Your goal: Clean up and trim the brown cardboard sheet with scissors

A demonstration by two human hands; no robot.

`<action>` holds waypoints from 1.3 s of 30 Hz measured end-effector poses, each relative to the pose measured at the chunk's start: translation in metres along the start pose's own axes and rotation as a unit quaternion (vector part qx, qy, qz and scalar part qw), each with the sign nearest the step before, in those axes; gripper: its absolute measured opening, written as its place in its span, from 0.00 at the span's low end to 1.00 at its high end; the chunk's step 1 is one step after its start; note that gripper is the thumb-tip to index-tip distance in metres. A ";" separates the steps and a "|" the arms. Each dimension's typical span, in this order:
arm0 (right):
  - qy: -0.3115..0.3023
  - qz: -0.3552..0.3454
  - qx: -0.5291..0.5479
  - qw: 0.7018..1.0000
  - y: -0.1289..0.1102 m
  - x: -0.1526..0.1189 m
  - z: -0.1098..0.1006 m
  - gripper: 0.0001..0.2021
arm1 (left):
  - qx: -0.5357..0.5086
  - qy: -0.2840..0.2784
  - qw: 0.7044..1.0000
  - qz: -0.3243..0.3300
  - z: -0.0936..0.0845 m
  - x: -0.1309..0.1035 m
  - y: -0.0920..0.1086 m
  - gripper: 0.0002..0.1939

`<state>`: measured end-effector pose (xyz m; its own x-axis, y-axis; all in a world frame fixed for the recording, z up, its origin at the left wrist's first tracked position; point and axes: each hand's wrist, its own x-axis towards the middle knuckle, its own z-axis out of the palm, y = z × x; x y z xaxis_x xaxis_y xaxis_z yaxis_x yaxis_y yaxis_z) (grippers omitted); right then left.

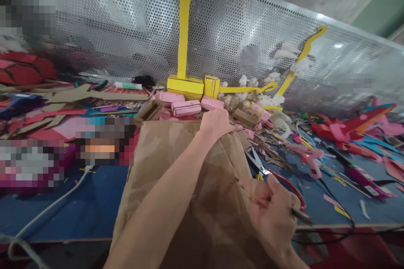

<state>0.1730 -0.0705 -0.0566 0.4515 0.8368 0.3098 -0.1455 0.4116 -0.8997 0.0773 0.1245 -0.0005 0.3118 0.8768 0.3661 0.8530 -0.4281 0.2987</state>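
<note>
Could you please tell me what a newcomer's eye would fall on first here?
Probably the tall yellow strip, rising from a yellow box before the perforated metal screen. Next, the large brown cardboard in the lower middle, with the left hand at its far end and the right hand by its right edge.

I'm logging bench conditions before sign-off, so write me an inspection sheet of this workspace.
Surface: blue tabletop, strewn with paper and cardboard scraps.
Job's things: brown cardboard sheet, creased.
Clutter: scissors with blades apart, beside the sheet's right edge; pink glue gun, red light showing; yellow box and pink blocks beyond the sheet.
Hands: left hand at the sheet's far edge, fingertips hidden; right hand grips a dark slim tool, type unclear.
Cables: white cable at left; black cable from the glue gun.
Surroundings: perforated metal panel behind the table.
</note>
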 end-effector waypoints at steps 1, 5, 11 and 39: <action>0.001 -0.001 -0.001 1.000 0.002 0.000 -0.002 0.29 | 0.000 0.000 1.000 0.001 0.000 0.000 0.000 0.44; -0.084 -0.024 -0.014 0.996 0.004 0.009 -0.013 0.29 | 0.006 0.006 1.000 0.004 -0.004 0.000 -0.002 0.43; -0.274 -0.085 -0.427 0.857 -0.040 0.037 -0.039 0.12 | 0.021 0.034 0.999 -0.008 -0.010 0.000 -0.005 0.43; -0.351 -0.118 -0.571 0.733 -0.049 0.035 -0.033 0.15 | 0.026 0.045 0.999 0.006 -0.011 -0.002 -0.003 0.45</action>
<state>0.2250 -0.0736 -0.0119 -0.2763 0.9355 0.2205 0.8761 0.3394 -0.3424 0.0691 0.1218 0.0078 0.2847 0.8480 0.4469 0.8711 -0.4235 0.2487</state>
